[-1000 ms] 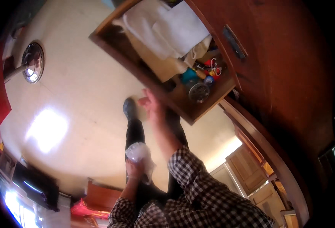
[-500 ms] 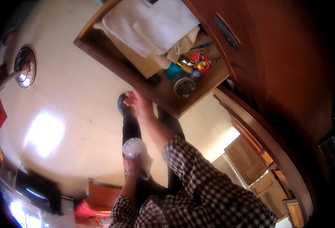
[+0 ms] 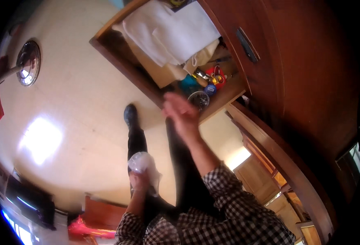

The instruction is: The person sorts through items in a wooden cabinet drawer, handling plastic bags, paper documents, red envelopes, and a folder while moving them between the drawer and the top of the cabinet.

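My left hand (image 3: 140,179), low in the picture, is closed on a translucent white plastic bag or wrapped bundle (image 3: 147,163). My right hand (image 3: 181,110) is slightly blurred, fingers loosely extended and empty, in front of the open wooden drawer (image 3: 121,59); contact with its edge is unclear. Inside lie folded white cloths (image 3: 176,32), a beige sheet, a teal item (image 3: 188,83), a round blue container (image 3: 210,89), red and yellow small items (image 3: 216,77) and a round clear container of small metal pieces (image 3: 198,100), partly behind my hand.
The dark red-brown cabinet (image 3: 294,69) fills the right, with a long wooden ledge (image 3: 278,155) below. A chrome stand base (image 3: 28,61) stands on the pale floor at left. A black screen-like object (image 3: 29,196) and red-covered furniture (image 3: 98,212) lie low left. My legs and shoe (image 3: 131,116) show below.
My right hand has moved right along the drawer front, away from above my left shoe. My left hand still holds the bag. The view has shifted slightly.
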Tool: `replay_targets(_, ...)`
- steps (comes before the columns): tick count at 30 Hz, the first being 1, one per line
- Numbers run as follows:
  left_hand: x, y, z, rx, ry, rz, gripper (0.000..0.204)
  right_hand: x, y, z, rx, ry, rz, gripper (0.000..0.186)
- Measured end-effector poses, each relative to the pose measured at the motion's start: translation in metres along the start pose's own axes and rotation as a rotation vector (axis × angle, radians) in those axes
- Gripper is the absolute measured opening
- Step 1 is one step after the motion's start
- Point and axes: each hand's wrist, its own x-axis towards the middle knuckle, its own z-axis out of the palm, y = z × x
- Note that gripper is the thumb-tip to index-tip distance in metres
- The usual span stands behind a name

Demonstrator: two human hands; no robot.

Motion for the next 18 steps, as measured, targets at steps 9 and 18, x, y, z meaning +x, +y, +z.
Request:
replay_targets(9,0.006,0.042,-0.011,0.075,-0.031,0.084,0.025,0.156,-0.058,-0.082,-0.240,0.460,-0.204,0.058)
replay_targets(18,0.042,0.077,0.064,-0.476,-0.145,-0.200,0.023,0.159,-0.080,-0.037,-0.211,0.413,-0.374,0.066)
